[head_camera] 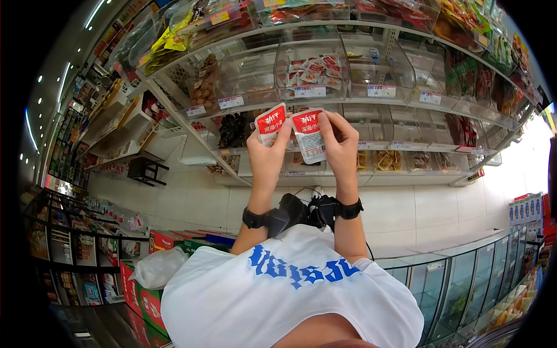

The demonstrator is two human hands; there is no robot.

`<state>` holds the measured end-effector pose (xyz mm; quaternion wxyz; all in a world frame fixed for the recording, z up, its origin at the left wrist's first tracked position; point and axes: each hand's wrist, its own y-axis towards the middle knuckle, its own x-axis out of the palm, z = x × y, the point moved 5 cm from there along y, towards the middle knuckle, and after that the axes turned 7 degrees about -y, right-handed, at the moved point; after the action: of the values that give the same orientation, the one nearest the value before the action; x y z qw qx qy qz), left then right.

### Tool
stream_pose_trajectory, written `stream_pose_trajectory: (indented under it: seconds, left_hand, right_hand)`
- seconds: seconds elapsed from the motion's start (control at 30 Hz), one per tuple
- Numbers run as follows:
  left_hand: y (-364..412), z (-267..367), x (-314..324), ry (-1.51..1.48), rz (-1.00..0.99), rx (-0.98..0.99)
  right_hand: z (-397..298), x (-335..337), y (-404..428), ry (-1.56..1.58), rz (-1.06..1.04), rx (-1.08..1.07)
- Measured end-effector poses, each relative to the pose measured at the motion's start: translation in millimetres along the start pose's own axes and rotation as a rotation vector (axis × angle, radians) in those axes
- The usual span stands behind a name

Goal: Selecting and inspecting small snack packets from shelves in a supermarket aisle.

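Note:
My left hand (267, 150) grips a small red and silver snack packet (271, 125), thumb over its front. In my right hand (341, 141) is a similar snack packet (310, 137), pinched near its upper right corner. The two packets are held up side by side, their printed faces towards me, with my fingertips close together between them. Just beyond them, a clear plastic bin (311, 71) on the shelf holds a loose pile of similar red and silver packets. A black strap is around each wrist.
Shelves with clear bins of packaged foods stretch across in front, with a white shelf edge (261, 105) just past my hands. A black stool (148, 171) stands at left. Stacked cartons (141, 291) and a plastic bag (160, 267) lie near my left side; glass cases (457, 274) stand behind on the right.

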<state>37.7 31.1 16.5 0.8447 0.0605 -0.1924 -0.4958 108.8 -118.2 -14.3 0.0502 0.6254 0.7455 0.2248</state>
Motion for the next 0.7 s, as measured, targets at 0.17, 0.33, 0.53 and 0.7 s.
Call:
stream_pose_trajectory:
  seconds: [0.17,0.33,0.53,0.7]
  left_hand:
    - [-2,9,6,0.038,-0.002,-0.003]
    - [-10,6,15,0.003,-0.026,0.024]
    - [-6,3,2,-0.114,0.089,-0.028]
    - [-3,8,2,-0.165,0.096,0.018]
  right_hand:
    - [-22,-5,3,-0.158,0.201,-0.2]
    - [-43,23,-5,-0.203,-0.057,-0.383]
    - [-53,19,-3,-0.473,0.191,-0.453]
    - [-18,10,-3,-0.178,-0.118,-0.032]
